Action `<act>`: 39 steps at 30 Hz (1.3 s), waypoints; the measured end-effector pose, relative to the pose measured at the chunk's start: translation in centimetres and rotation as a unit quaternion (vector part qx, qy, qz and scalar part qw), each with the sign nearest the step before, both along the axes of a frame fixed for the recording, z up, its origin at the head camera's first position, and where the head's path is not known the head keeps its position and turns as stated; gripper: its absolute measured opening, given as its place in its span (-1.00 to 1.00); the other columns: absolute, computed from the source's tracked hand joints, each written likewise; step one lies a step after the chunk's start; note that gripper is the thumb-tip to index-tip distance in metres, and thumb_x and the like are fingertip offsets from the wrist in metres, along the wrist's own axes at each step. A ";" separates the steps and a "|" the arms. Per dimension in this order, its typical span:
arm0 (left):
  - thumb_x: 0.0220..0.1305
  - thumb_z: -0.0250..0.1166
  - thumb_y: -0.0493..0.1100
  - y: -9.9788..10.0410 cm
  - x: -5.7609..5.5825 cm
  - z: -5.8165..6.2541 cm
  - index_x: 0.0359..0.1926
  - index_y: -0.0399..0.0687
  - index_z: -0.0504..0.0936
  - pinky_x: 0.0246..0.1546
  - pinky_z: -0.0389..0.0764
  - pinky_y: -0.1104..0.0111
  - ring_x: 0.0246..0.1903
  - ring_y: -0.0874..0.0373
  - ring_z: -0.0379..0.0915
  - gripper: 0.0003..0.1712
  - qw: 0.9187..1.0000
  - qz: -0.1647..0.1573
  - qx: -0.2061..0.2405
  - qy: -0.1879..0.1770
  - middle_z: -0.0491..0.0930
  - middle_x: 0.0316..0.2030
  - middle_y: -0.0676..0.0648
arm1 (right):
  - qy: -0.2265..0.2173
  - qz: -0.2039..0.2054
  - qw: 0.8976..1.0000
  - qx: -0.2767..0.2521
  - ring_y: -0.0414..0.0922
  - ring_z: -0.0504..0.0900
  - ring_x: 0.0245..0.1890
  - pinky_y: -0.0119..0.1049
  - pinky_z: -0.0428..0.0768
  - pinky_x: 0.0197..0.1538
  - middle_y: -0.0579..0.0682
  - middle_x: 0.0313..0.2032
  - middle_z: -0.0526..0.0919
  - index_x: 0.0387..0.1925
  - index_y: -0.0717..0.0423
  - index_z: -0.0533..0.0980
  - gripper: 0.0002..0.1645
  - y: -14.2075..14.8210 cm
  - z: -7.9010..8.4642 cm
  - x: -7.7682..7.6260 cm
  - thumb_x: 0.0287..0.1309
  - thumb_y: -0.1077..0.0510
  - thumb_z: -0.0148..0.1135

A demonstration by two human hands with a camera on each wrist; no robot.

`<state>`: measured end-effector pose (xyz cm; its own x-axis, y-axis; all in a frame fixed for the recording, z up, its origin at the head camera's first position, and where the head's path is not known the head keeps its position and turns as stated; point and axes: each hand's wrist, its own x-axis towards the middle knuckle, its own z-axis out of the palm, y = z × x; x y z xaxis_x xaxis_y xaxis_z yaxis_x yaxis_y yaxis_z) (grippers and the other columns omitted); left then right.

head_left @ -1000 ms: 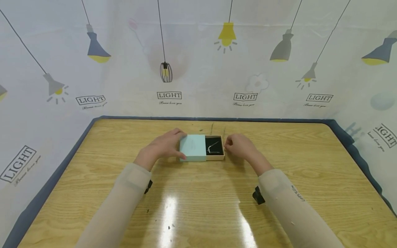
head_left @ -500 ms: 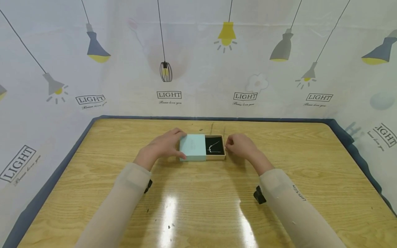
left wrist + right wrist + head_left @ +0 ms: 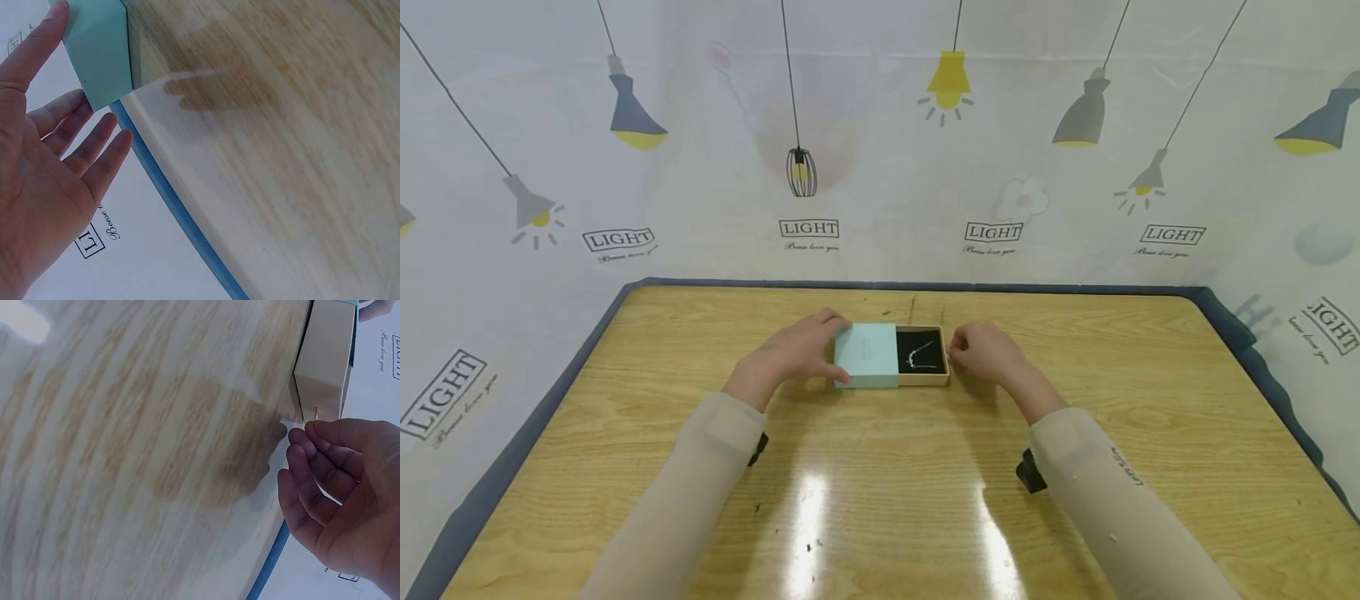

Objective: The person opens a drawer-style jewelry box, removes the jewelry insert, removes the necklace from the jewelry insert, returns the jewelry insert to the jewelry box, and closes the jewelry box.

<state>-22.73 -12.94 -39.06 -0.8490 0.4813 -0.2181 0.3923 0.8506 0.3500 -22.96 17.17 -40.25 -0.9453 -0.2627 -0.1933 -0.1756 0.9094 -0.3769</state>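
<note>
Clock: I set twelve as the direction pointing away from the person in the head view.
Left arm: the left forearm (image 3: 677,492) reaches in from seven o'clock in a pale sleeve and angles up to the box; its wrist carries a dark device (image 3: 758,450).
Left hand: I see the left hand (image 3: 793,350) at the box's nine o'clock end, palm turned toward the box, thumb on the near edge and index and middle fingers against the far edge, gripping the pale blue cover (image 3: 865,354) between them.
Left fingers: the ring and little fingers are spread, clear of the cover.
Right arm: the right forearm (image 3: 1120,508) comes in from five o'clock, the wrist bent inward.
Right hand: the right hand (image 3: 987,354) sits at three o'clock of the box, thumb and index finger pinching a thin pinkish tab (image 3: 316,414) at the tray's end; the remaining fingers curl loosely.
Box: it lies flat on the wooden bench (image 3: 895,467) between both hands, the tan tray (image 3: 923,381) partly out of the cover toward three o'clock.
Necklace: a silvery necklace (image 3: 913,358) lies on the tray's black insert (image 3: 908,341).
</note>
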 end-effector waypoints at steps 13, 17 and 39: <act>0.04 0.51 0.22 0.1 0.0 0.2 0.49 -0.07 0.22 0.46 0.33 0.02 0.45 -0.08 0.19 0.10 1.000 0.003 0.002 -0.004 0.22 0.46 -0.12 | -0.004 -0.006 1.000 0.000 -0.09 0.53 -0.35 -0.26 0.52 -0.26 0.01 -0.36 0.65 -0.33 0.12 0.61 -0.82 0.2 0.0 0.0 0.33 0.12 0.18; 0.04 0.51 0.21 0.1 0.1 0.4 0.49 -0.07 0.23 0.46 0.32 0.02 0.45 -0.08 0.19 0.10 1.000 0.004 0.003 -0.005 0.22 0.47 -0.12 | -0.004 -0.007 1.000 0.001 -0.09 0.53 -0.35 -0.26 0.52 -0.25 0.01 -0.37 0.64 -0.34 0.12 0.60 -0.82 0.3 0.1 0.1 0.34 0.12 0.18; 0.05 0.51 0.21 0.1 0.2 0.4 0.49 -0.09 0.22 0.46 0.32 0.02 0.44 -0.09 0.20 0.10 1.000 0.002 0.001 -0.001 0.22 0.47 -0.14 | -0.010 -0.021 1.000 -0.013 -0.08 0.56 -0.32 -0.23 0.57 -0.21 0.03 -0.31 0.68 -0.28 0.13 0.62 -0.79 0.6 0.3 0.2 0.35 0.07 0.21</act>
<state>-22.51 -12.82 -38.69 -0.8508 0.4782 -0.2177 0.3883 0.8514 0.3527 -22.76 17.80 -39.96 -0.9513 -0.2291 -0.2061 -0.1304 0.9052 -0.4044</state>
